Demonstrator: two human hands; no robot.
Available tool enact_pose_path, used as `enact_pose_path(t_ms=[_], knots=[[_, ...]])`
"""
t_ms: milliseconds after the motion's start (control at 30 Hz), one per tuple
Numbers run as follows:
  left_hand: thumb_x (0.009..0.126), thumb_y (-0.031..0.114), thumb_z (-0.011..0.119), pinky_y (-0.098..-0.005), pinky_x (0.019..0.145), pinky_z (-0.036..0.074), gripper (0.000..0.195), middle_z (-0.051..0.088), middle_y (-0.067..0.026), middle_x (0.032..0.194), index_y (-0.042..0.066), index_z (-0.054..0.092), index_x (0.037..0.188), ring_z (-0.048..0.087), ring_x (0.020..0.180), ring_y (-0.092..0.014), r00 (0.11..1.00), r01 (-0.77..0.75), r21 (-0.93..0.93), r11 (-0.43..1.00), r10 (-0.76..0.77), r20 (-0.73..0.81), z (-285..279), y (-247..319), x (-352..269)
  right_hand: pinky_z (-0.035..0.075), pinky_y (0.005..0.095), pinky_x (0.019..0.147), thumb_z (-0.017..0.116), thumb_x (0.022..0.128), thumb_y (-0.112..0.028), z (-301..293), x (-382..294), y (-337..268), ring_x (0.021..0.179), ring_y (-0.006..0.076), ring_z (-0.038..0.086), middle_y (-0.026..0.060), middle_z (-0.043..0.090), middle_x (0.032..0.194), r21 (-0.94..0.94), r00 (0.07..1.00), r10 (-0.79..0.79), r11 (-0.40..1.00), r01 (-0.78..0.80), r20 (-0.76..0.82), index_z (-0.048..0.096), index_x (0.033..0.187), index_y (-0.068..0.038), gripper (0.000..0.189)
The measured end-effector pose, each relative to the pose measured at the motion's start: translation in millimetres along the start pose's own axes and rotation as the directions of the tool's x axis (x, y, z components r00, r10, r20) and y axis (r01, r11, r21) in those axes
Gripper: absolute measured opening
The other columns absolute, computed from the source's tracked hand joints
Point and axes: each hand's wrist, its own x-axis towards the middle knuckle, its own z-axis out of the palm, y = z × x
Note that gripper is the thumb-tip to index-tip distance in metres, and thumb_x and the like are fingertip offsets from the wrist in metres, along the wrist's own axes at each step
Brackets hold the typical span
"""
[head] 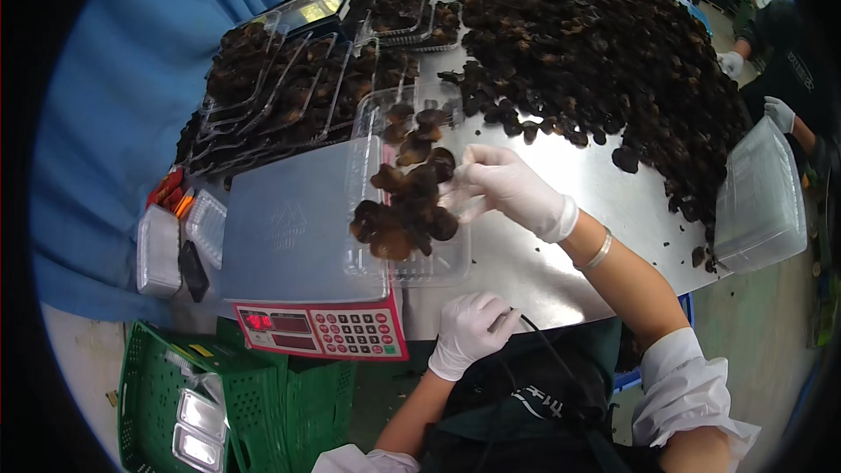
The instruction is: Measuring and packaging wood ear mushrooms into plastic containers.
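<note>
My right hand (pixel 509 190), in a white glove, is at the right side of a clear plastic tray (pixel 453 256); whether its fingers grip anything is unclear. Dark brown wood ear mushrooms (pixel 414 197) lie in or just above this tray, slightly blurred. The tray overlaps the right edge of the digital scale's platform (pixel 295 230). My left hand (pixel 473 332), gloved too, is curled near the front table edge, its fingertips at a thin black cable (pixel 540 335). Below the platform, the scale's red and white keypad panel (pixel 358 334) has a lit display.
A large mushroom heap (pixel 591 52) covers the far right of the metal table (pixel 525 276). Filled clear trays (pixel 282 85) are stacked behind the scale. Empty tray stacks (pixel 759 203) stand at right and left. Green crates (pixel 256 407) are below left. Other gloved people work beyond the heap.
</note>
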Motion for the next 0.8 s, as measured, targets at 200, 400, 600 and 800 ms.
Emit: enact_pose_path(t_ms=[200, 400, 600, 800], knots=[[0.073, 0.01, 0.076, -0.0366, 0.052, 0.046, 0.02, 0.06, -0.0045, 0.067, 0.01, 0.057, 0.066, 0.061, 0.059, -0.026, 1.0, -0.005, -0.02, 1.0, 0.005, -0.016, 1, -1, 3, 0.062, 0.0303, 0.072, 0.055, 0.101, -0.02, 37, 41, 16, 0.09, 0.0196, 0.073, 0.0161, 0.07, 0.105, -0.029, 0.983, 0.122, 0.992, -0.119, 0.134, 0.055, 0.096, -0.005, 0.016], [0.073, 0.01, 0.076, -0.0368, 0.053, 0.047, 0.017, 0.061, -0.0045, 0.068, 0.009, 0.059, 0.068, 0.06, 0.059, -0.026, 1.0, 0.002, -0.026, 1.0, -0.003, -0.007, 1, -2, 4, 0.054, 0.0258, 0.077, 0.054, 0.103, -0.029, 28, 27, 35, 0.086, 0.013, 0.064, 0.0077, 0.068, 0.104, -0.247, 0.992, 0.014, 0.969, 0.018, 0.128, 0.058, 0.119, -0.001, 0.032], [0.077, 0.014, 0.073, -0.035, 0.051, 0.045, 0.018, 0.06, -0.0028, 0.063, 0.009, 0.061, 0.065, 0.058, 0.053, -0.024, 0.99, -0.128, -0.096, 0.987, 0.121, -0.079, -5, -6, -6, 0.038, 0.0426, 0.112, 0.048, 0.103, -0.024, 0, -37, 108, 0.133, 0.0309, 0.048, 0.0173, 0.051, 0.142, -0.726, 0.903, -0.355, 0.55, 0.412, 0.244, 0.047, 0.141, -0.003, 0.043], [0.083, 0.021, 0.069, -0.0335, 0.051, 0.045, 0.022, 0.064, -0.0019, 0.065, 0.01, 0.063, 0.064, 0.059, 0.053, -0.022, 0.981, -0.17, -0.145, 0.975, 0.152, -0.122, -5, -14, -12, 0.022, 0.0498, 0.121, 0.052, 0.098, -0.032, 13, -53, 128, 0.147, 0.0355, 0.029, 0.0182, 0.035, 0.156, -0.936, 0.926, -0.169, 0.043, 0.35, 0.338, 0.036, 0.151, -0.005, 0.062]])
